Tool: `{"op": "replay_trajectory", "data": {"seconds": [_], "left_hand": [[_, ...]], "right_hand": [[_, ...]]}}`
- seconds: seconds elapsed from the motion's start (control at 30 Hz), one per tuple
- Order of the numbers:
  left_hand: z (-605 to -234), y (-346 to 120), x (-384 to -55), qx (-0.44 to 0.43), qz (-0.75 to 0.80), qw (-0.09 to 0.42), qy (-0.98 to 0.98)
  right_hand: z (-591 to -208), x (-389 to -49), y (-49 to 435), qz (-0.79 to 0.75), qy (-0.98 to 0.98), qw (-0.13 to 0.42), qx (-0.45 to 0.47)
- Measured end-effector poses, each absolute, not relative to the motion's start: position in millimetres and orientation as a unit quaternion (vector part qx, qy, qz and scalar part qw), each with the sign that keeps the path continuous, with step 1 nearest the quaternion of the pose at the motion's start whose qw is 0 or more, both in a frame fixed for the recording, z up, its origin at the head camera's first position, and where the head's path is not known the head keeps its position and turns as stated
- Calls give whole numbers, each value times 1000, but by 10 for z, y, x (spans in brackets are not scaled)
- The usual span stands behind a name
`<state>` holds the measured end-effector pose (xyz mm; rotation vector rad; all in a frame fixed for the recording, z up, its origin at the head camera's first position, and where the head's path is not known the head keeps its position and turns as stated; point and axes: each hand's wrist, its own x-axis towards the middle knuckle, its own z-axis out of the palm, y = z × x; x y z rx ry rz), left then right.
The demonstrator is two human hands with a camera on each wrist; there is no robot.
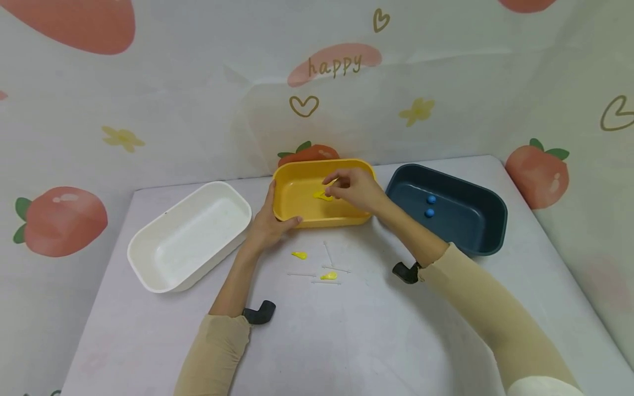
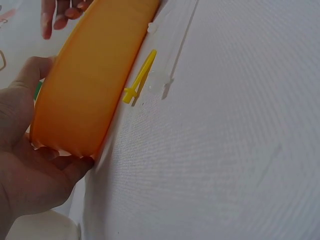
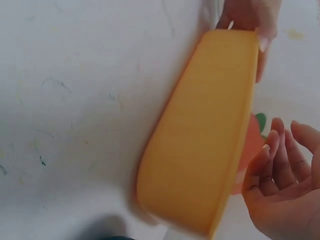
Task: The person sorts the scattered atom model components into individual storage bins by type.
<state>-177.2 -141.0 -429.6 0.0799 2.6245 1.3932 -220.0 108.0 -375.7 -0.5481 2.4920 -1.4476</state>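
Observation:
My left hand (image 1: pixel 268 225) grips the left end of a yellow plastic bin (image 1: pixel 292 220). In the left wrist view its thumb lies at the rim and the fingertips press the end wall low down. Over the bin's right side hovers my right hand (image 1: pixel 358 190), fingers loosely bent. The right wrist view shows nothing between the fingers (image 3: pixel 281 170) and thumb. Small yellow pieces (image 1: pixel 323 196) lie inside the bin, partly beside the right fingertips. On the table before it are a slim yellow pointed piece (image 1: pixel 299 255) and another yellow piece (image 1: pixel 329 275).
Several thin whitish sticks (image 1: pixel 301 274) lie around the loose yellow pieces. A white bin (image 1: pixel 190 275) stands at the left. To the right, behind my right forearm, a dark blue bin (image 1: pixel 487 220) holds two blue balls (image 1: pixel 430 212). A printed cloth backdrop (image 1: pixel 218 110) rises behind the table.

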Motion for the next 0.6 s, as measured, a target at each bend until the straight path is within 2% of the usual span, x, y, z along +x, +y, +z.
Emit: {"op": "replay_trajectory", "data": {"seconds": [0.27, 0.6], "left_hand": [[-4304, -1395, -1781, 22, 468, 87, 879], [-4314, -1396, -1771, 23, 469, 79, 879]], "right_hand": [[-3641, -2011, 1130, -475, 850, 53, -221], [-3627, -1687, 1194, -490, 840, 37, -231]]}}
